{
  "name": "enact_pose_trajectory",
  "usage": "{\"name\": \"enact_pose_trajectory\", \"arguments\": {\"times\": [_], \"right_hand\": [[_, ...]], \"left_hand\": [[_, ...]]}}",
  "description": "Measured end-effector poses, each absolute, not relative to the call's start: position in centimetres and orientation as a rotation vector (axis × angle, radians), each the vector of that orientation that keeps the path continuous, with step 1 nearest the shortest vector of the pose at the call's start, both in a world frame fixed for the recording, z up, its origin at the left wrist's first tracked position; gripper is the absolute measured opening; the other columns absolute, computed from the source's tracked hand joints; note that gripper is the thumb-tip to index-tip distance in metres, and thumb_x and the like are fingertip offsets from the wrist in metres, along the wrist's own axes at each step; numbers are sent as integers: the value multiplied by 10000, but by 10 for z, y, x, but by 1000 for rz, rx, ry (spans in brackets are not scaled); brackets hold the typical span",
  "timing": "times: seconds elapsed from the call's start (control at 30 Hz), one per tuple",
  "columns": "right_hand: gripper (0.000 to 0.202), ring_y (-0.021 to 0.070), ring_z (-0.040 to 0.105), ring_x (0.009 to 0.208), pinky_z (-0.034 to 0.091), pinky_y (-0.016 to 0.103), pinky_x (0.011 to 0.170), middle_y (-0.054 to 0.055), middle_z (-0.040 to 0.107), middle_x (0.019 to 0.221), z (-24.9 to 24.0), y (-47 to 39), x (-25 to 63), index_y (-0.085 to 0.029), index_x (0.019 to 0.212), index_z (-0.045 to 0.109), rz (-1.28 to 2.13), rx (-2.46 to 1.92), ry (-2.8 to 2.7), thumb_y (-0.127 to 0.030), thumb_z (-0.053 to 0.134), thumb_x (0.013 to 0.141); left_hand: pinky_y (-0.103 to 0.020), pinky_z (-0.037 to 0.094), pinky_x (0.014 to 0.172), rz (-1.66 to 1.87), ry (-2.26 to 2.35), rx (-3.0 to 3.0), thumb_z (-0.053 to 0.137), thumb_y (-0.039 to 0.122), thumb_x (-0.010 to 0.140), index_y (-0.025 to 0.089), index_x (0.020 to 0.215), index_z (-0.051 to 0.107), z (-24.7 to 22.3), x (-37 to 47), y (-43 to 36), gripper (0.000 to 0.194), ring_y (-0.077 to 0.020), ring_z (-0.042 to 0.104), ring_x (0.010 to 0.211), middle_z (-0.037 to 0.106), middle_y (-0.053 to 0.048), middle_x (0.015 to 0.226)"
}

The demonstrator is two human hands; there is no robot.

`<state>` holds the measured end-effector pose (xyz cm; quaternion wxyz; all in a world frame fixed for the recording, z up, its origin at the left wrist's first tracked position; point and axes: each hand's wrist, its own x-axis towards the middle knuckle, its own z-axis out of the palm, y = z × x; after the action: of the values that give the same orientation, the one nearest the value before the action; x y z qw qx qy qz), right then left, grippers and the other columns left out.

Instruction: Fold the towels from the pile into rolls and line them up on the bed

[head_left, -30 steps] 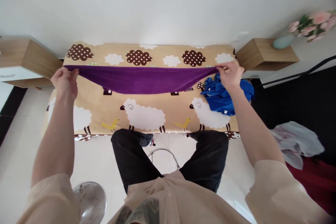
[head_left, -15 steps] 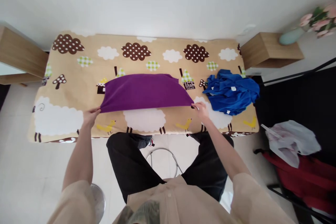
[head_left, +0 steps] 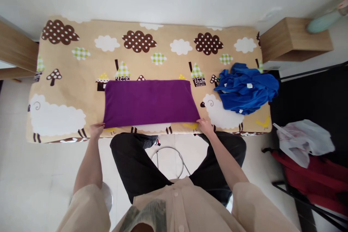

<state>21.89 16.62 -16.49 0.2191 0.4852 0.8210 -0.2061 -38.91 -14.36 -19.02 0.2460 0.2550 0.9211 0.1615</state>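
Observation:
A purple cloth (head_left: 150,102) lies as a wide, nearly flat rectangle over the patterned beige cover (head_left: 89,101). My left hand (head_left: 97,129) pinches its near left corner. At the near right corner, my right hand (head_left: 206,127) has its fingers closed on the edge. Between the two hands the near edge runs almost straight. A crumpled heap of blue cloth (head_left: 246,88) with small white tags rests to the right of the purple one, touched by neither hand.
Wooden shelf units stand at the left (head_left: 17,49) and right (head_left: 299,40), the right one with a pale vase (head_left: 323,21). Beyond the cover rises a white wall. A white plastic bag (head_left: 304,139) and red fabric (head_left: 312,177) are at the lower right.
Both hands have drawn the near edge of the purple cloth closer to my body. The cloth now lies flatter and straighter, its far edge less curved. The head view has shifted slightly.

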Motion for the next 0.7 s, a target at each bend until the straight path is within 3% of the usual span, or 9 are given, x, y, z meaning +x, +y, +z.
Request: {"name": "enact_pose_trajectory", "arguments": {"times": [0.1, 0.17, 0.23, 0.3, 0.4, 0.53, 0.7], "right_hand": [[481, 278, 673, 1260, 525, 353, 1049, 145, 740, 1317, -158, 162, 209, -188, 1210, 786, -571, 1408, 2177, 11, 550, 842], [414, 314, 708, 1191, 544, 385, 1006, 185, 756, 1249, -153, 162, 194, -170, 1184, 795, -572, 1441, 2058, -38, 585, 853], [364, 359, 702, 1193, 544, 435, 1005, 226, 755, 1220, -149, 161, 168, -151, 1209, 782, -569, 1454, 1985, -113, 597, 898], [411, 402, 604, 1350, 493, 505, 1097, 245, 677, 1387, -149, 156, 131, -139, 1344, 714, -576, 1488, 2061, -210, 566, 967], [583, 408, 270, 1604, 266, 595, 1282, 173, 326, 1721, -159, 139, 55, -152, 1595, 481, -696, 1596, 2423, -345, 476, 1045], [620, 324, 72, 1667, 70, 583, 1344, 17, 169, 1783, -192, 109, -47, -274, 1677, 340, -857, 1451, 2696, -431, 396, 1080], [617, 268, -20, 1674, 4, 557, 1348, -22, 98, 1790, -242, 87, -88, -297, 1688, 307, -830, 1220, 2689, -489, 343, 1102]], "left_hand": [[-626, 491, 1079, 424, 2595, 688, 597, 253, 660, 90, 928, 757, -193, -380, -137, 352, -436, 632, 1205, 724, -241, 1122], [-639, 328, 1232, 470, 2625, 803, 609, 245, 723, 87, 1082, 740, -195, -368, -127, 414, -439, 435, 1454, 577, -260, 1452], [-621, 218, 1293, 548, 2582, 1016, 582, 249, 819, 97, 1247, 689, -199, -352, -115, 468, -409, 281, 1565, 411, -240, 1627], [-604, 181, 1312, 589, 2478, 1225, 528, 254, 899, 110, 1358, 634, -206, -333, -102, 493, -376, 246, 1598, 375, -225, 1664], [-598, 156, 1327, 554, 2392, 1329, 470, 269, 950, 132, 1475, 558, -225, -310, -94, 549, -344, 228, 1623, 363, -198, 1689], [-593, 132, 1339, 613, 2448, 1335, 485, 245, 926, 195, 1572, 476, -260, -302, -104, 648, -311, 218, 1635, 339, -142, 1717], [-602, 124, 1346, 763, 2431, 1331, 564, 214, 829, 247, 1593, 471, -290, -312, -116, 771, -326, 259, 1621, 377, -105, 1703]]}}
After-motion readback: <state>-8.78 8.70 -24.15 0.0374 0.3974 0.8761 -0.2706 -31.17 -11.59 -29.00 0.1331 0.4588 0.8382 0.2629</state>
